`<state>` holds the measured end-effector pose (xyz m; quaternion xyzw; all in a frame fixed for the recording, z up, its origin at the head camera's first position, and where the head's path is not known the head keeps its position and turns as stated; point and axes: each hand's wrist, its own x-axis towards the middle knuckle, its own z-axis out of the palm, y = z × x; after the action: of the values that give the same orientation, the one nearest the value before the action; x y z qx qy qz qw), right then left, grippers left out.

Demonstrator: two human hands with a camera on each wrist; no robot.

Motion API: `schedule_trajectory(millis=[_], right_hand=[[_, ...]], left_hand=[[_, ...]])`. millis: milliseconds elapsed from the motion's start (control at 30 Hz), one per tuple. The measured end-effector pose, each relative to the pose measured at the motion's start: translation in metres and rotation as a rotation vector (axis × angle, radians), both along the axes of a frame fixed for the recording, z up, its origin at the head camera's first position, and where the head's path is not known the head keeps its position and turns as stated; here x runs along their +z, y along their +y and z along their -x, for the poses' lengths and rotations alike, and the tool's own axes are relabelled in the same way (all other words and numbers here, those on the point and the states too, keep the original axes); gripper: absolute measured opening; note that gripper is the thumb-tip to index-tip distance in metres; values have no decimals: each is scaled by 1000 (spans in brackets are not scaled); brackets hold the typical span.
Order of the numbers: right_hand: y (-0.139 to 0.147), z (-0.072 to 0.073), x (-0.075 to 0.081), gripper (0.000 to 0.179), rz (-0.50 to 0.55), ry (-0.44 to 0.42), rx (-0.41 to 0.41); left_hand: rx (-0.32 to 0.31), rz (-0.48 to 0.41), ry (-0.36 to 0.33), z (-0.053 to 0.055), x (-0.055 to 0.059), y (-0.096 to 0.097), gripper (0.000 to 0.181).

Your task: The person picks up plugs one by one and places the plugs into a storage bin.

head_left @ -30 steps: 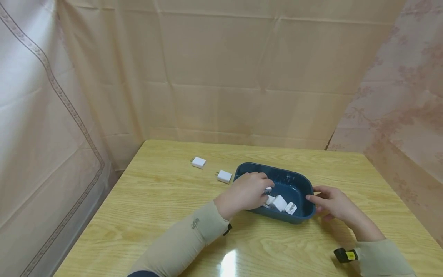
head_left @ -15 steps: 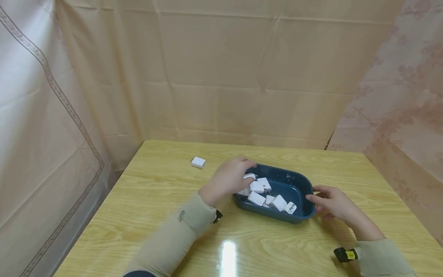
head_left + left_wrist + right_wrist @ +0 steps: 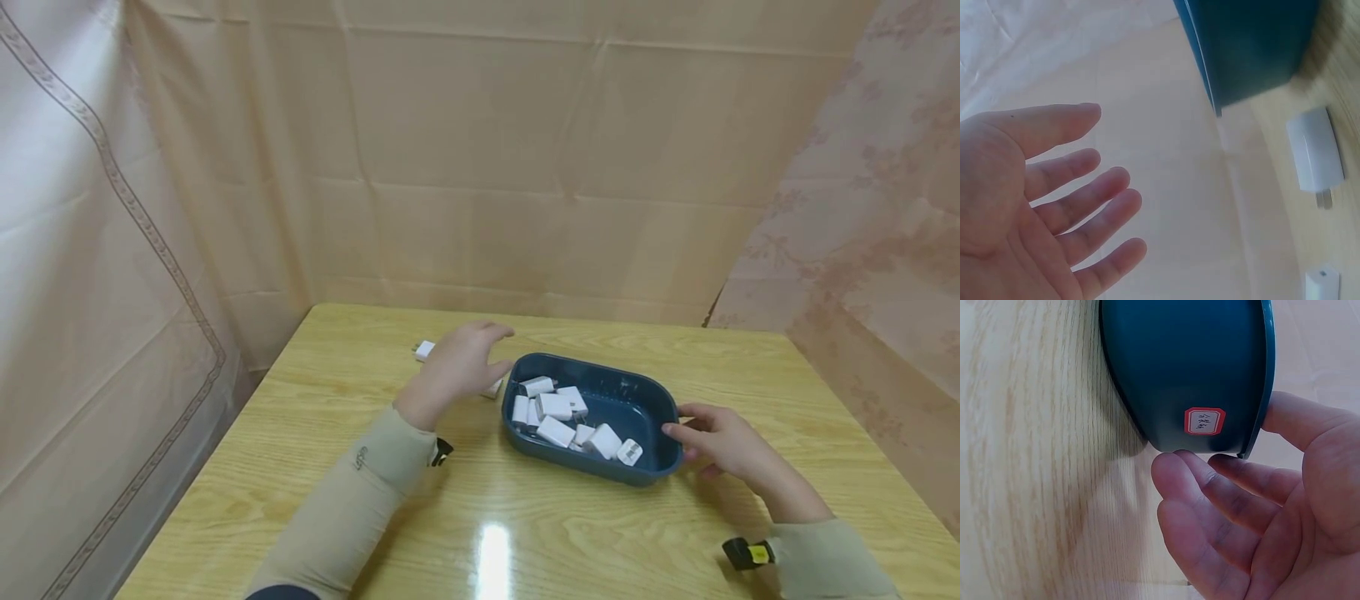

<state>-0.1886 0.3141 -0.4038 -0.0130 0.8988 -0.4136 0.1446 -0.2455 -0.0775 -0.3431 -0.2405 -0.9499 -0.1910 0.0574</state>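
A dark blue rectangular box (image 3: 592,471) with rounded corners stands on the table, with several white chargers (image 3: 556,432) piled mostly in its left half. My right hand (image 3: 723,437) holds the box's right end, thumb at the rim and fingers against the outer wall, as the right wrist view also shows. Left of the box my left hand (image 3: 453,367) is raised over the table, palm bare and fingers spread. Beneath it lie two more chargers: one plug charger (image 3: 1315,150) near the box and another charger (image 3: 423,350) farther left, both partly covered by the hand in the head view.
The wooden table (image 3: 600,542) ends at a beige cloth (image 3: 480,208) behind, with pale drapes (image 3: 112,292) on the left and a flowered cloth on the right. A red-edged label (image 3: 1205,421) is stuck on the box's end wall. Dark wrist cameras (image 3: 748,552) sit at both sleeves.
My left hand has come out of the box, where it was among the chargers, and moved left over the table chargers. My right hand and the box have stayed put.
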Motion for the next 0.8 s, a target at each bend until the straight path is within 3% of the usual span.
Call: schedule_trajectory(millis=[333,800], right_hand=[[2,1,1,70,-10,4,0],[0,2,2,69,-16,4,-5]], left_hand=[[6,-11,21,5,-4,-11,49],[87,-76,-63,19,-20,-26,49]])
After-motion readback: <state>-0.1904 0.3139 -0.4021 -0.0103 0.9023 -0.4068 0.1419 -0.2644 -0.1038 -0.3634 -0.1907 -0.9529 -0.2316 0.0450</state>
